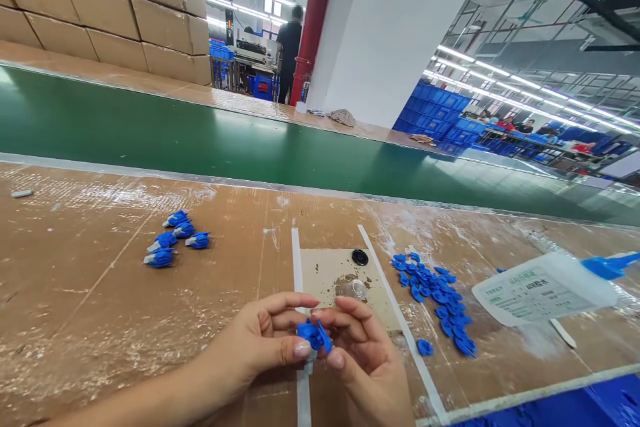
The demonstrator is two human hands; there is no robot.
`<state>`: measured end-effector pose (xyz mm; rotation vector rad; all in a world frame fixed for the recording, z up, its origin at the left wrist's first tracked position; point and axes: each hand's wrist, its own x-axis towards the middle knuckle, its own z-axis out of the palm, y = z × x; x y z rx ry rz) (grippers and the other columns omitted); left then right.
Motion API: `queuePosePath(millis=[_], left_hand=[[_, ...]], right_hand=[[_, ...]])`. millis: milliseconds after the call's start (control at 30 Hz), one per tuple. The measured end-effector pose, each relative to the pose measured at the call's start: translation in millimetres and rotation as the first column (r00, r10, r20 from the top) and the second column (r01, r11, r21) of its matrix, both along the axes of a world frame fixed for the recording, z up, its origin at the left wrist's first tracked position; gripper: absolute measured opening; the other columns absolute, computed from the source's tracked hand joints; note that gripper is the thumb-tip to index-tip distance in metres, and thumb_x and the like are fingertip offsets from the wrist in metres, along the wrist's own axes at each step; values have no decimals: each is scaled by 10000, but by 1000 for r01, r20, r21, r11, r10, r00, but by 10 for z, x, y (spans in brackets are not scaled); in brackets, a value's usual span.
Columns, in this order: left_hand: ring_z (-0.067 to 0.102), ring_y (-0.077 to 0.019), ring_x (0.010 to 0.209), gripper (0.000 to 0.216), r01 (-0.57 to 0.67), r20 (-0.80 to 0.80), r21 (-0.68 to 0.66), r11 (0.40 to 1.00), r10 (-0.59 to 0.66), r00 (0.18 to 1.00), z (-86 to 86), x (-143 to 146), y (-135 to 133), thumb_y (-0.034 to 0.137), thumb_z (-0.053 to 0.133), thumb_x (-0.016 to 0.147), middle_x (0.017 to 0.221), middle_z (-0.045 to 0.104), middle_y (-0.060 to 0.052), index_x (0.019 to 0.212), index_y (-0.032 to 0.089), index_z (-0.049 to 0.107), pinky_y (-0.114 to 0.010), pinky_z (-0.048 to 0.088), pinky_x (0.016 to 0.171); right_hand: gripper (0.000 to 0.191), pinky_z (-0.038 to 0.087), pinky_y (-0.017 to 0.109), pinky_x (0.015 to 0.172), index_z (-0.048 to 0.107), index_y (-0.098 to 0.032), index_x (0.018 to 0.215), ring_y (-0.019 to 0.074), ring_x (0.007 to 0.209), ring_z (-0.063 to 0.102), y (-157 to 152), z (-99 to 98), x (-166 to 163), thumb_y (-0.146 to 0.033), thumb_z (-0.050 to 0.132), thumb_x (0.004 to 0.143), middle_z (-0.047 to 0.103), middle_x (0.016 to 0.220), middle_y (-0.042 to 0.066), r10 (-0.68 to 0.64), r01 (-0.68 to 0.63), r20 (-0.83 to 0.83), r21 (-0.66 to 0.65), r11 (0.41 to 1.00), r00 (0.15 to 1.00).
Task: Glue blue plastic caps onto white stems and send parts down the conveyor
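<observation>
In front of me, low over the bench, my left hand [265, 337] pinches a small blue plastic part [311, 333] between thumb and fingers. My right hand [367, 353] closes its thumb and fingertips on the part's right side, where a curved blue flap sticks out. Fingers hide some of the part, and a pale bit shows beneath it. Right of my hands lies a pile of small curved blue pieces [440, 297], with one loose blue piece [425, 347] nearer me. To the left sit several blue-and-white assembled parts [160, 258].
A clear small cup [358, 289] and a black round lid [359, 257] stand on a stained board between white tape strips. A white bottle with blue nozzle [545, 290] lies at right. Beyond runs a green conveyor belt [240, 147]; cardboard boxes [100, 7] are stacked behind it.
</observation>
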<state>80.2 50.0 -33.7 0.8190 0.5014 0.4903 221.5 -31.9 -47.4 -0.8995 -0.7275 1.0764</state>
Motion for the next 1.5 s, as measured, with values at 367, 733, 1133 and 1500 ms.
queuePosePath(millis=[367, 733, 1133, 1500], left_hand=[[682, -157, 917, 456, -10, -42, -71, 997, 7, 999, 58, -2, -16, 361, 838, 670, 1059, 736, -48, 1082, 249, 679, -261, 515, 825], [699, -196, 870, 503, -25, -310, 214, 976, 92, 946, 55, -67, 213, 358, 830, 649, 963, 751, -72, 1075, 201, 613, -265, 538, 802], [618, -350, 888, 347, 776, -480, 621, -112, 728, 489, 32, -485, 921, 131, 321, 873, 918, 671, -181, 901, 132, 667, -443, 462, 747], [547, -221, 755, 199, 704, -692, 675, 222, 522, 498, 526, -458, 748, 337, 507, 832, 789, 598, -51, 703, 191, 551, -318, 385, 673]], right_hand=[[366, 577, 344, 833, 503, -312, 1216, 208, 991, 652, -16, -201, -25, -393, 647, 890, 672, 1067, 54, -328, 204, 701, 257, 945, 633], [333, 526, 376, 878, 499, -248, 1238, 230, 1032, 614, -74, -54, 278, -412, 534, 951, 667, 1118, 81, -463, 30, 863, 467, 884, 201], [216, 558, 405, 811, 691, -263, 1006, 244, 955, 644, -619, -488, 1607, -375, 516, 951, 664, 1037, 71, -205, 296, 978, 209, 932, -45], [343, 596, 318, 663, 681, -239, 861, 209, 773, 694, -530, -304, 1714, -504, 479, 942, 673, 902, 67, -192, 290, 980, 201, 936, -61]])
